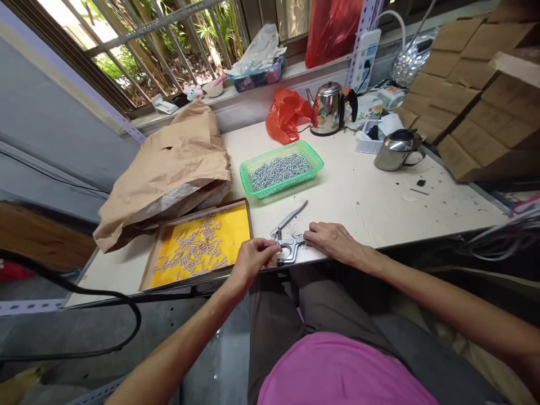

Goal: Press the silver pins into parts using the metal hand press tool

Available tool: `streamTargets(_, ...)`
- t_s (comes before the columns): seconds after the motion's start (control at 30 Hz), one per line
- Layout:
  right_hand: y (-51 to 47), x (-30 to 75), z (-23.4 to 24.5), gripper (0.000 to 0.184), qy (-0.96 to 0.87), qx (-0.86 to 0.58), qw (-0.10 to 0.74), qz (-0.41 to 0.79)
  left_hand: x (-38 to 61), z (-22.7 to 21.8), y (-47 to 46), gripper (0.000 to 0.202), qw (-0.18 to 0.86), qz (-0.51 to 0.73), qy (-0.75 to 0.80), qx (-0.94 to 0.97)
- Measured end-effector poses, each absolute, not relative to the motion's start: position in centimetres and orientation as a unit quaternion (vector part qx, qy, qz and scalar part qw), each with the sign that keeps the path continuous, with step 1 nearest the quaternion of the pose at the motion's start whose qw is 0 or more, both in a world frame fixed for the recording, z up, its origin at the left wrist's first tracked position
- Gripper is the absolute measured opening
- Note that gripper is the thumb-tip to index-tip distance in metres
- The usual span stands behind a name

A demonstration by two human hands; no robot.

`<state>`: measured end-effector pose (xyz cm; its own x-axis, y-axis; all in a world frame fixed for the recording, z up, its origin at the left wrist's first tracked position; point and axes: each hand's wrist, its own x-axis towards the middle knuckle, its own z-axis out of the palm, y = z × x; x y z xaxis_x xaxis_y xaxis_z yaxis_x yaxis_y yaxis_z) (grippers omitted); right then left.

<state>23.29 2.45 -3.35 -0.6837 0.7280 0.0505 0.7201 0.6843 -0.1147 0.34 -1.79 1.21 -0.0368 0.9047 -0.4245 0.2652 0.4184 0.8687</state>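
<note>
Head view looked down on a pale table [379,202] with both bare hands at its near edge. At about six o'clock sat a small metal hand tool [288,243], its long lever handle rising toward one o'clock. The left hand [253,260] had its fingers [270,246] curled in against the tool's left side, pinched on something too small to make out; whether it was a pin or part of the tool could not be told. The right hand [333,241] lay palm down just right of the tool, its fingers [310,236] bent and touching the tool's right end, not visibly closed round anything.

At eight o'clock from the tool lay a framed yellow tray [236,225] scattered with short metal pins [198,247], their shapes blurred together. At twelve o'clock stood a green basket [314,163] holding a heap of similar pins [279,169]. A crumpled brown paper sack [177,163] at ten o'clock hid the tray's far edge. Farther back at one o'clock stood a steel kettle [327,109] beside a red plastic bag [287,115], and at two o'clock a steel mug [394,151]. Cardboard boxes [476,95] were cut off by the right edge. The person's forearms ran out of the picture at the bottom
</note>
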Motion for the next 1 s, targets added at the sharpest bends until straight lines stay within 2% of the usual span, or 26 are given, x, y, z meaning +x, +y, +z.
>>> streamTargets(0.4, 2.6, 23.4, -3.8, 0.019, -0.917, -0.387, 0.079, 0.048, 1.5, 0.0, -1.8, 0.028, 0.524, 0.219, 0.726, 0.387)
streamTargets(0.7, 3.0, 23.8, -1.8, 0.024, -0.914, -0.388, 0.042, 0.11, 1.3, 0.9, -0.6, 0.028, 0.566, 0.125, 0.734, 0.354)
streamTargets(0.77, 4.2, 24.1, -1.2, 0.044, -0.919, -0.372, 0.059, 0.116, 1.3, 0.9, -0.5, 0.028, 0.573, 0.117, 0.735, 0.343)
streamTargets(0.87, 6.9, 24.3, -1.1, 0.093, -0.934, -0.341, 0.036, 0.1, 1.3, 0.6, -0.6, 0.03, 0.572, 0.124, 0.736, 0.339)
streamTargets(0.93, 8.5, 24.1, -1.4, 0.106, -0.943, -0.317, -0.001, 0.103, 1.3, 0.5, -0.7, 0.031, 0.57, 0.137, 0.736, 0.34)
streamTargets(1.0, 9.6, 23.8, -1.5, 0.107, -0.947, -0.301, -0.014, 0.108, 1.3, 0.4, -0.9, 0.03, 0.569, 0.145, 0.736, 0.337)
